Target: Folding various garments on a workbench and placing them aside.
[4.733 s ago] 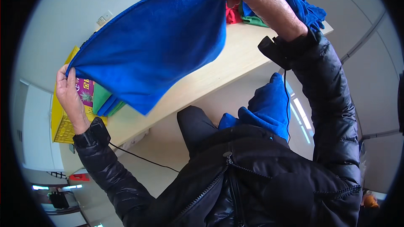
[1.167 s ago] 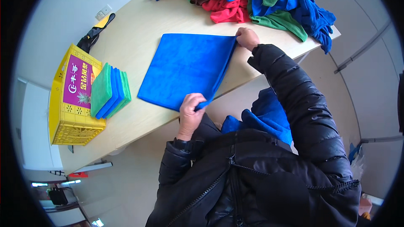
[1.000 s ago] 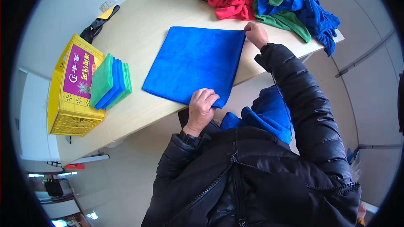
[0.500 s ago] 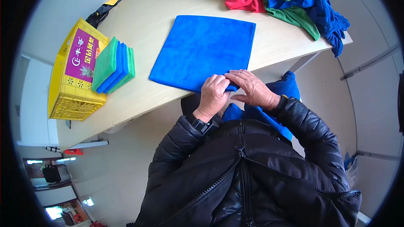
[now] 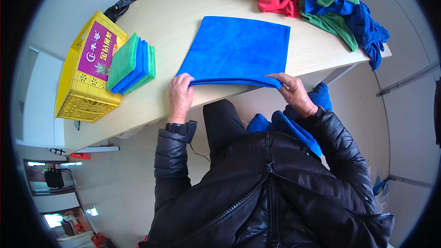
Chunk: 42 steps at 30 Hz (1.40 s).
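A blue towel (image 5: 239, 48), folded in layers, lies spread on the pale table in front of me, its near edge lifted at the table's front. My left hand (image 5: 181, 93) pinches the near left corner, fingers curled over the edge. At the near right corner, my right hand (image 5: 296, 93) grips the cloth between thumb and fingers. Between the hands the layered edge hangs slightly bowed.
Folded green and blue towels (image 5: 132, 66) lean against a yellow plastic crate (image 5: 87, 89) at left. A heap of crumpled red, green and blue cloths (image 5: 321, 4) lies at the far right. More blue cloth (image 5: 294, 131) sits by my lap. A black-and-yellow strap (image 5: 124, 4) lies behind the crate.
My hands were together near the towel's right front corner. The left hand has moved left to the other corner, and both now hold the front edge stretched between them.
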Tool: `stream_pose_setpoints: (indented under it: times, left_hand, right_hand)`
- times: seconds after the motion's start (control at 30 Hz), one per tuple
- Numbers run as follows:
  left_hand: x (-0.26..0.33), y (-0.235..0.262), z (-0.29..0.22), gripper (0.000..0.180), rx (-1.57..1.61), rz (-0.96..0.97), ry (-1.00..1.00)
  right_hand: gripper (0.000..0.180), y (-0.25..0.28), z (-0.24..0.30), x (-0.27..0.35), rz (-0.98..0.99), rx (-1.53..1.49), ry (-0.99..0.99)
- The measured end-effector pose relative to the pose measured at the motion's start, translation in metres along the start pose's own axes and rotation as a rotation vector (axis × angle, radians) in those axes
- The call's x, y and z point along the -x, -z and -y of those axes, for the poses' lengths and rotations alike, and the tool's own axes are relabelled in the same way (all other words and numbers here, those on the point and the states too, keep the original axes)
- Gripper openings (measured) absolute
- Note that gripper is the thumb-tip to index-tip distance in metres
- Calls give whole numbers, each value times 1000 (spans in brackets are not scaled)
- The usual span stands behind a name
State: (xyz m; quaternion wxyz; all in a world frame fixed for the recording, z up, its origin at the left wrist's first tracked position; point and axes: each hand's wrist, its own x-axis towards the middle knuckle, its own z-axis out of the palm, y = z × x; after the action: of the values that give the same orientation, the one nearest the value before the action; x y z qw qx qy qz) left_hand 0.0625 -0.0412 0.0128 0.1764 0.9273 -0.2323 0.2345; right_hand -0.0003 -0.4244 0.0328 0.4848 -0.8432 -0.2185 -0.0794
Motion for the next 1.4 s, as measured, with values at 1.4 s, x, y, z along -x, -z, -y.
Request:
stream_pose_setpoints:
  times: [1.4]
  left_hand:
    - [-167,-81,91,20,264,172,191]
  right_hand:
    - [30,26,-102,-102,-237,-17,-659]
